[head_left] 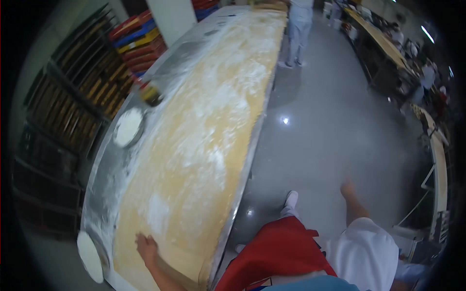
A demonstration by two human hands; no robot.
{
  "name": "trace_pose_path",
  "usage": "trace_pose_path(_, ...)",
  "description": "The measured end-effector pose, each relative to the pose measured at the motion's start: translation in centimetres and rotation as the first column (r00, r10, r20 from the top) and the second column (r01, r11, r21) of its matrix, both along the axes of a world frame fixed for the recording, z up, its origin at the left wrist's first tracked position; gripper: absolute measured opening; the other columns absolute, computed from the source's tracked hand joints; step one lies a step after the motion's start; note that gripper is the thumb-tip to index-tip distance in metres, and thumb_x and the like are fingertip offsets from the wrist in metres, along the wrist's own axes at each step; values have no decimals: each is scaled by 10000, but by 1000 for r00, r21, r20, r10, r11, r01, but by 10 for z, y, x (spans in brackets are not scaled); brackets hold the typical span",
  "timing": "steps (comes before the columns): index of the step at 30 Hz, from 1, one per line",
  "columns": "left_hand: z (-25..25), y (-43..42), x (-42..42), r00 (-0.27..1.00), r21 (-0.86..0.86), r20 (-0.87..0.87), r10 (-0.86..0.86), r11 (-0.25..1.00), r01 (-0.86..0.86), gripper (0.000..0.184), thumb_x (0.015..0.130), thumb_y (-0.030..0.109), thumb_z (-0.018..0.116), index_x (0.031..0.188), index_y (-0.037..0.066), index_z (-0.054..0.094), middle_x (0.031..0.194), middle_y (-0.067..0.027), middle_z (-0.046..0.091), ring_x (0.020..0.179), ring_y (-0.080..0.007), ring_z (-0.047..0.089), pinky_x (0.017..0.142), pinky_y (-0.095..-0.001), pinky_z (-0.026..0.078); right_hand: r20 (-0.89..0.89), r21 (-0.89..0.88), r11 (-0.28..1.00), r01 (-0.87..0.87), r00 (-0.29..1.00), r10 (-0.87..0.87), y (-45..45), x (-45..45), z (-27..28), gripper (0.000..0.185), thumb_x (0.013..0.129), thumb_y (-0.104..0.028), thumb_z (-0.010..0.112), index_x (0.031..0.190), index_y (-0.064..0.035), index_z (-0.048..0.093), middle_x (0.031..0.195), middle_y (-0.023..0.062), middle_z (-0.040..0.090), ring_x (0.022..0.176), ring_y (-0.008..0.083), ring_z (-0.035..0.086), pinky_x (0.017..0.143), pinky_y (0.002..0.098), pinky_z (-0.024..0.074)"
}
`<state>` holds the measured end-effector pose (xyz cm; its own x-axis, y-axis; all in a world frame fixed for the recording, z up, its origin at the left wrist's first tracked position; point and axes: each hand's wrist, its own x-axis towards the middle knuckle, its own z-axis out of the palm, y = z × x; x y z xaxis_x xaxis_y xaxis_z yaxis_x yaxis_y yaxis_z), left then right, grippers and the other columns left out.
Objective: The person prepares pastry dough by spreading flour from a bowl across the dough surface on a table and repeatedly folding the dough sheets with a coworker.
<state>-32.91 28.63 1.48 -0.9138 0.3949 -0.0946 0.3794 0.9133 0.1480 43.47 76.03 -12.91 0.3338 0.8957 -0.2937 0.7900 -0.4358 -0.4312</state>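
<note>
- Metal table [103, 186] beneath the left hand [146, 245], whose fingers are loosely spread and grip nothing visible; contact with the dough [194, 131] cannot be told.
- The right hand [347, 188], blurred, hangs over the floor [315, 126]; its openness and any hold cannot be told.
- The dough already lies flat along the table, apparently well advanced; flour covers it patchily, barely at the near end, and no cuts show.
- Beside it sit two bowls of white powder [128, 127] [91, 257].
- Beyond: stacked crates [141, 41], a person [300, 31].

a red apron [281, 250] and blue cloth [315, 284] at 5 o'clock, a short white sleeve [365, 252] at 4 o'clock, 1 white shoe [291, 199].
</note>
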Motion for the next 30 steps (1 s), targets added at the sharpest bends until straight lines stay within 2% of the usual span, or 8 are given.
trace_pose_path(2, 17, 25, 14, 984, 46, -126, 123, 992, -118, 577, 904, 278, 573, 1348, -74, 465, 1423, -294, 412, 1344, -437, 361, 1137, -450, 269, 367, -191, 960, -207, 891, 265, -22, 175, -171, 492, 833, -129, 576, 1295, 19, 497, 1129, 270, 624, 905, 399, 662, 789, 466, 528)
trace_pose_path(5, 35, 124, 45, 954, 211, -197, 224, 960, -182, 544, 890, 237, 604, 1309, -91, 492, 1377, -298, 456, 1308, -427, 403, 1119, -446, 302, 239, -383, 897, -219, 915, 325, -64, 207, -173, 257, 813, -202, 600, 927, 13, 682, 828, 204, 692, 820, 375, 678, 733, 443, 540)
trace_pose_path(10, 66, 366, 139, 904, 299, -368, -218, 892, 338, 473, 861, 159, 639, 1276, -44, 535, 1335, -271, 504, 1272, -403, 453, 1081, -452, 348, 90, -581, 604, -546, 694, 714, 34, 212, -221, 412, 847, -385, 593, 974, -4, 687, 1013, 201, 682, 967, 349, 646, 861, 434, 509)
trace_pose_path(13, 84, 494, 187, 881, 420, -319, -349, 781, 462, 473, 861, 158, 641, 1293, -7, 538, 1341, -262, 503, 1288, -406, 440, 1089, -453, 336, 174, -503, 480, -719, 460, 871, 186, 133, -171, 409, 986, -334, 395, 1085, -62, 683, 1122, 140, 666, 1078, 350, 597, 977, 457, 447)
trace_pose_path(15, 85, 564, 202, 871, 452, -300, -390, 746, 490, 473, 861, 148, 638, 1298, -3, 536, 1348, -246, 505, 1253, -391, 475, 1043, -437, 384, 133, -341, 780, -524, 795, 592, 275, 75, -128, 451, 971, -369, 447, 1300, -90, 580, 1357, 128, 549, 1303, 318, 438, 1135, 394, 291)
trace_pose_path(24, 52, 861, 212, 860, 791, 11, -511, 530, 305, 481, 851, 96, 633, 1316, 33, 529, 1320, -140, 541, 851, -191, 588, 684, -304, 496, 143, 243, 849, -470, 883, 447, 522, 9, 26, 462, 845, -300, 683, 1247, -90, 595, 1059, 215, 662, 1013, 348, 625, 872, 428, 504)
trace_pose_path(28, 32, 1030, 203, 758, 814, 4, -652, 442, 375, 493, 842, 112, 634, 1311, 13, 519, 1322, -175, 529, 1047, -293, 580, 811, -354, 511, 75, -235, 971, -37, 996, 56, 513, 109, 8, 504, 892, -399, 610, 1296, -105, 552, 1286, 200, 561, 1177, 341, 544, 992, 447, 431)
trace_pose_path(30, 32, 1111, 206, 678, 792, -106, -728, 351, 500, 538, 843, 167, 638, 1335, 13, 487, 1332, -201, 508, 1203, -356, 506, 969, -402, 453, 511, -341, 841, -420, 668, 541, 467, 181, -36, 308, 930, -301, 515, 1115, -109, 669, 1177, 88, 660, 1082, 288, 629, 935, 423, 481)
